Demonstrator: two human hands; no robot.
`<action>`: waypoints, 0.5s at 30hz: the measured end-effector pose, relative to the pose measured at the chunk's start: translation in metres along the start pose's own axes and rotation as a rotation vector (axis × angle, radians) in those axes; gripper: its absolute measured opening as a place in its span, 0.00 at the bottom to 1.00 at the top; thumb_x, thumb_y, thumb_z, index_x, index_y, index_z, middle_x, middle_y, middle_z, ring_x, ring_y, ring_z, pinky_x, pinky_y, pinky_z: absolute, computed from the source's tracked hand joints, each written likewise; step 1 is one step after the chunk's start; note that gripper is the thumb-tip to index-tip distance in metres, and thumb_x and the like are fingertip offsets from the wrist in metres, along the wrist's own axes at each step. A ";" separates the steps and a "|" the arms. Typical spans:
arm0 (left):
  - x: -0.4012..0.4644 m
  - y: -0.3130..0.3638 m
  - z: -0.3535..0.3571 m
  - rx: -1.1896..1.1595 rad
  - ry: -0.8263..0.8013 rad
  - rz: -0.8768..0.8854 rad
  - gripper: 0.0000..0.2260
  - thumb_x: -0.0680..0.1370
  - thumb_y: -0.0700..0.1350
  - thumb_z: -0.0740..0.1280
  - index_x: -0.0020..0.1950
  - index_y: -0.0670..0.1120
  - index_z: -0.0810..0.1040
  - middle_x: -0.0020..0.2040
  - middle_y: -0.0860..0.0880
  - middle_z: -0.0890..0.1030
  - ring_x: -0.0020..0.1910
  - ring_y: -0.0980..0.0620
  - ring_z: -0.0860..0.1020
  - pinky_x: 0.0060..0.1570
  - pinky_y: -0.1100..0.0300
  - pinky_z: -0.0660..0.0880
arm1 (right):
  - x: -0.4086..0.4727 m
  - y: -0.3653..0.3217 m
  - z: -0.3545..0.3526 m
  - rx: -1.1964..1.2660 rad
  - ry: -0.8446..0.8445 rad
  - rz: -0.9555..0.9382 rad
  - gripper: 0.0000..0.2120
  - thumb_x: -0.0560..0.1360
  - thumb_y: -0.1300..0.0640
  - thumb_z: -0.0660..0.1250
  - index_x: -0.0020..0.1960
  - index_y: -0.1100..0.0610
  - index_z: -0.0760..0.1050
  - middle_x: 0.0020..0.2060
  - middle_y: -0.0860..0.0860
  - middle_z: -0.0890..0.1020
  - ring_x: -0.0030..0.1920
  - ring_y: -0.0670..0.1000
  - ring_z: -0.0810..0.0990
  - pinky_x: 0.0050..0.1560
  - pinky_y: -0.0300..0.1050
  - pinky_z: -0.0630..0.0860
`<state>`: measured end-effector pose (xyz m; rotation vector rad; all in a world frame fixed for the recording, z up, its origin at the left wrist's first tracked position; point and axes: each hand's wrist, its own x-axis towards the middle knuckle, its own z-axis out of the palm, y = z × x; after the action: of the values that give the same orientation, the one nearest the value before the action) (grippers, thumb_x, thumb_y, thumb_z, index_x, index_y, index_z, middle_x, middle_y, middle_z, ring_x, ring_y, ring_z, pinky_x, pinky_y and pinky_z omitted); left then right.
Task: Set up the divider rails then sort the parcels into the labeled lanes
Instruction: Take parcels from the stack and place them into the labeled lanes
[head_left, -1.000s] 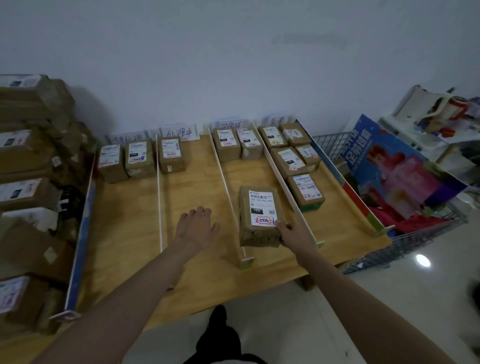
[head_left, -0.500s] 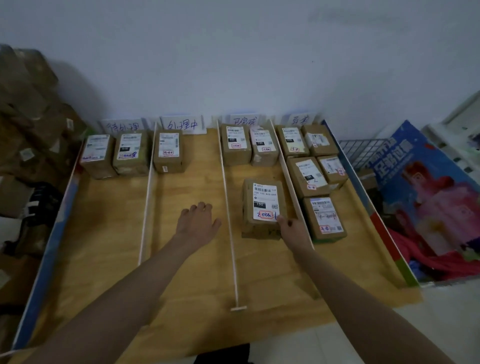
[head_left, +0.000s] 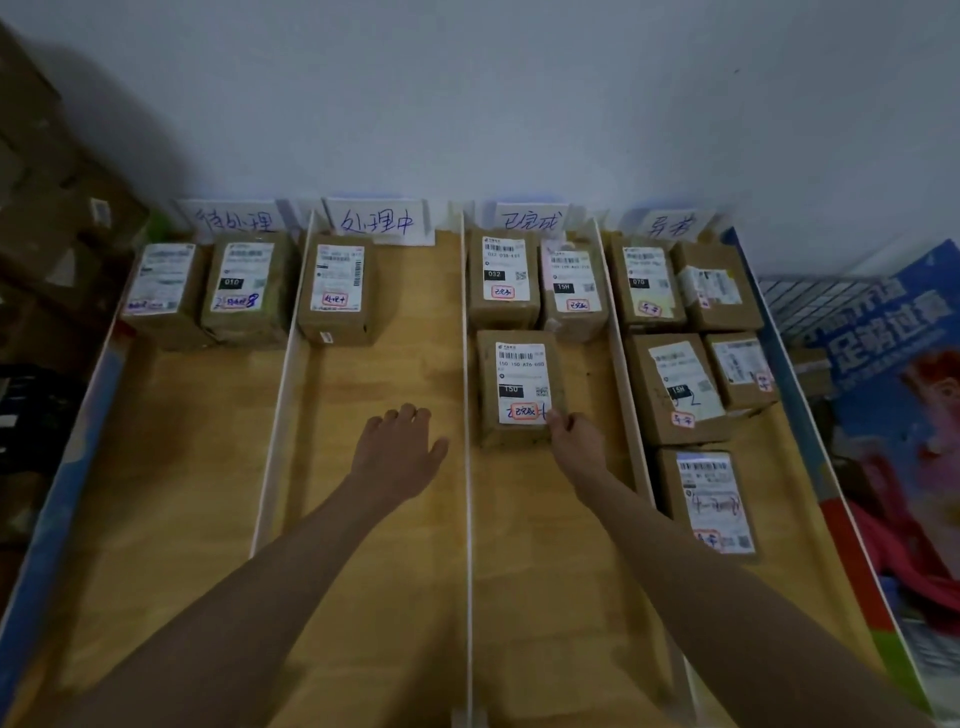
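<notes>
Wooden table (head_left: 363, 597) against a pale wall, split into four lanes by three white divider rails: left rail (head_left: 280, 395), middle rail (head_left: 466, 467), right rail (head_left: 623, 374). A handwritten label card stands at the head of each lane, e.g. the second-lane card (head_left: 376, 221).

Right hand (head_left: 571, 441): fingers curled at the near right corner of a brown parcel (head_left: 519, 387), thumb on its white shipping label. The parcel lies flat in the third lane, just in front of two parcels at the far end (head_left: 501, 278) (head_left: 571, 288), close to the middle rail.

Left hand (head_left: 397, 449): palm down on the bare wood of the second lane, fingers loosely extended, holding nothing.

First lane: two parcels side by side at the back (head_left: 163, 286) (head_left: 244, 283). Second lane: one parcel (head_left: 337, 286) beside the left rail. Fourth lane: five parcels, the nearest (head_left: 714, 501) alone toward the front.

Left of table: stacked cartons (head_left: 47, 218), dim. Right: blue printed board (head_left: 893, 364) and a wire basket (head_left: 795, 301).
</notes>
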<state>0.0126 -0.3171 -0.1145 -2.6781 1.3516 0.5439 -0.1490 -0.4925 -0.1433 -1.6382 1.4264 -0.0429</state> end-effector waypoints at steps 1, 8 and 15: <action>0.003 0.000 0.002 -0.006 -0.002 -0.001 0.24 0.82 0.59 0.53 0.72 0.46 0.68 0.67 0.47 0.73 0.65 0.46 0.73 0.63 0.51 0.68 | 0.005 -0.002 0.002 0.001 -0.002 0.001 0.18 0.82 0.47 0.59 0.57 0.61 0.76 0.51 0.55 0.80 0.46 0.50 0.79 0.35 0.39 0.72; 0.006 -0.004 0.015 -0.021 -0.022 -0.017 0.24 0.82 0.59 0.53 0.72 0.46 0.68 0.67 0.48 0.73 0.64 0.47 0.73 0.64 0.52 0.69 | 0.020 -0.007 0.012 -0.022 -0.003 -0.030 0.19 0.82 0.47 0.59 0.60 0.62 0.74 0.56 0.58 0.77 0.51 0.55 0.77 0.45 0.45 0.72; -0.001 -0.010 0.020 -0.013 -0.043 -0.040 0.24 0.83 0.60 0.52 0.73 0.46 0.68 0.67 0.48 0.73 0.64 0.47 0.73 0.63 0.51 0.69 | 0.018 -0.012 0.015 0.016 -0.034 -0.035 0.20 0.83 0.47 0.58 0.61 0.63 0.74 0.56 0.56 0.78 0.53 0.55 0.77 0.50 0.49 0.74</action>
<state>0.0141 -0.3057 -0.1334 -2.6814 1.2859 0.6046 -0.1256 -0.4987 -0.1532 -1.6439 1.3689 -0.0462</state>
